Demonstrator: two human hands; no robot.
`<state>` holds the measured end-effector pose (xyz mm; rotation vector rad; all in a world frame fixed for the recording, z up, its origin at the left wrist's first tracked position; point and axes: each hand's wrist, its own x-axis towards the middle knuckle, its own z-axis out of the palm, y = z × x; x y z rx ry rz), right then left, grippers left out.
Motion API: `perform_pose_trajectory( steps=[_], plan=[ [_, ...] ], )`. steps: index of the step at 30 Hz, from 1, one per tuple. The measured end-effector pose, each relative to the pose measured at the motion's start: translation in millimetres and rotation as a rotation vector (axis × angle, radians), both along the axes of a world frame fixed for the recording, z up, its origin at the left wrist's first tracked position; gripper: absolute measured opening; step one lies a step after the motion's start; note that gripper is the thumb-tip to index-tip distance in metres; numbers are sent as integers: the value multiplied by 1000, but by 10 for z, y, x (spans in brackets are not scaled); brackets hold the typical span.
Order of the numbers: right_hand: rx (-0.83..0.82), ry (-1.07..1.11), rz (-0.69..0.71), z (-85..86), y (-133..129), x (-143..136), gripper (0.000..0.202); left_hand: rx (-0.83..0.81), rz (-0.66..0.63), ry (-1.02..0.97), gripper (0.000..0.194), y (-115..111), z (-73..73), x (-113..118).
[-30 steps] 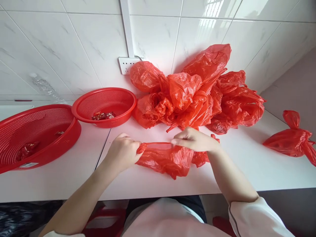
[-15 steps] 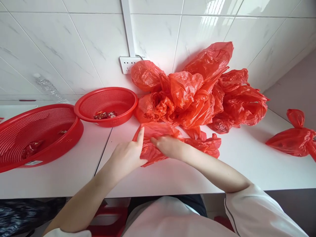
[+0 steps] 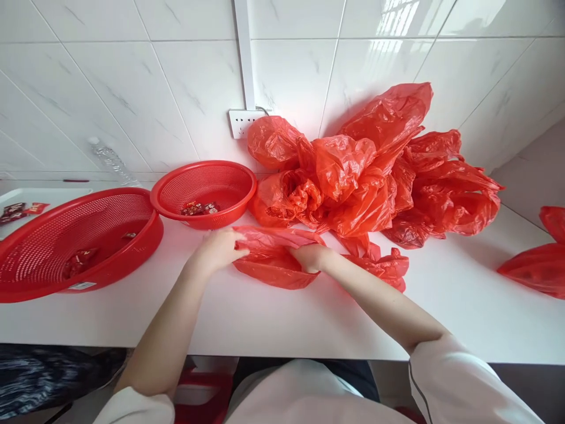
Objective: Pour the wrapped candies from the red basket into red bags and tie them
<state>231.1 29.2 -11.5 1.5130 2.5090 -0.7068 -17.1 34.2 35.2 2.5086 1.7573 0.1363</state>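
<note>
A thin red plastic bag (image 3: pixel 273 272) lies in front of me with its mouth spread. My left hand (image 3: pixel 218 250) grips the bag's left edge between thumb and fingers. At the other side, my right hand (image 3: pixel 309 258) reaches into the mouth, and the film hides its fingertips. Just beyond the bag rises a heap of crumpled red plastic bags (image 3: pixel 344 168), and a loose part of red film (image 3: pixel 384 266) lies by my right forearm.
Two red perforated baskets, a small one (image 3: pixel 238 206) and a large one (image 3: pixel 141 253), hold a few small wrapped packets. Behind them are a white tray (image 3: pixel 57 197) and a clear bottle (image 3: pixel 112 162). A knotted red bag (image 3: pixel 536 271) sits far right; a power socket (image 3: pixel 241 122) is on the wall.
My hands have moved apart, and the bag's mouth has spread wider between them. The view has swung slightly left, so packets on the white tray now show.
</note>
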Motion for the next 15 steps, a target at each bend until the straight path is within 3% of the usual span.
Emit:
perform_pose_trajectory(
  steps=[3, 5, 6, 8, 10, 12, 15],
  plan=[
    [-38, -135, 44, 31, 1, -35, 29, 464, 170, -199, 30, -342, 263, 250],
    [-13, -158, 73, 45, -2, -80, 26, 645, 133, -167, 24, -576, 357, 482],
    [6, -154, 91, 44, -5, -108, 25, 656, 73, -133, 21, -654, 353, 592],
    [41, -134, 126, 22, -15, -166, 19, 501, -140, -48, 25, -704, 235, 759],
    [49, -122, 163, -18, -22, -208, 18, 169, -273, 45, 32, -624, 18, 821],
    [37, -119, 196, -60, -17, -219, 27, -127, -206, 129, 38, -475, -211, 768],
    [11, -94, 199, -96, 26, -159, 59, -276, -121, 181, 61, -257, -453, 531]
  ],
)
